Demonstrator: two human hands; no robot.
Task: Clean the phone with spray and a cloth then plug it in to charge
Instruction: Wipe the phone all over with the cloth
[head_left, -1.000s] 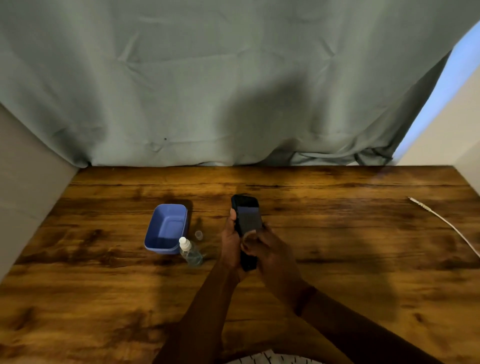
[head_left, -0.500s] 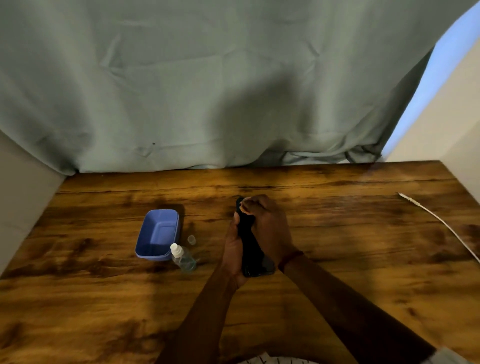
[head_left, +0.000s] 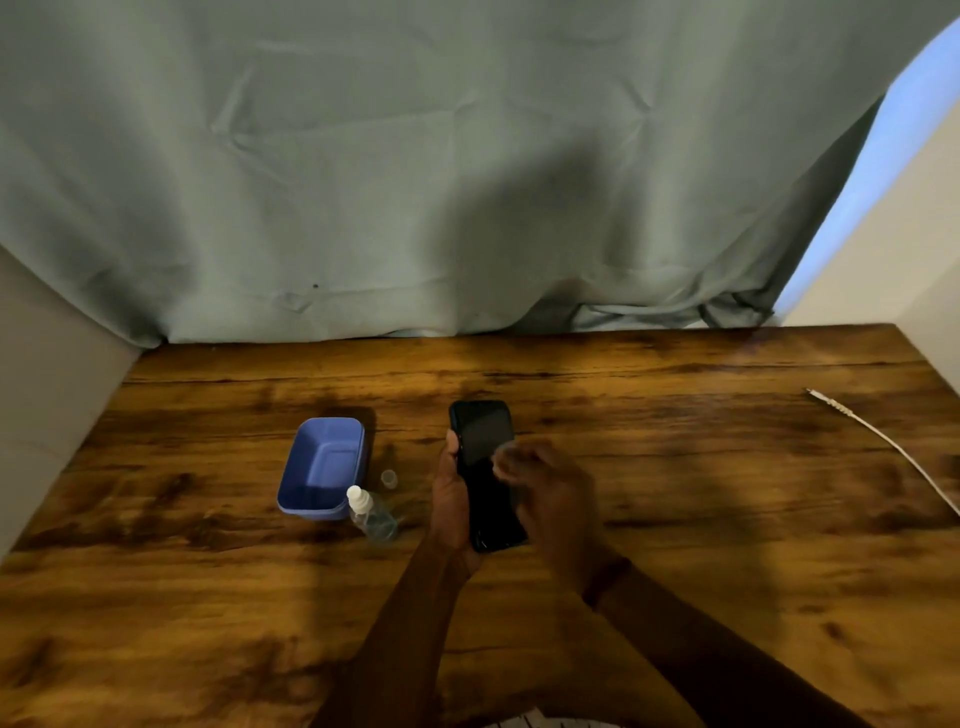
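Phone (head_left: 485, 467) — stiff, slick glass, probably light and best gripped along its long edges — is held above the table's (head_left: 675, 519) middle. From the head view, the left hand (head_left: 451, 499) clamps one edge; the right hand (head_left: 550, 499) hovers blurred over the screen (finger state unclear; any cloth hidden).

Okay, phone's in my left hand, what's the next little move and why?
Probably another wipe stroke down the screen. The left hand holds the black smartphone screen-up while the right hand sits over its lower half, blurred. The white charging cable lies far right, unplugged; any cloth is hidden.
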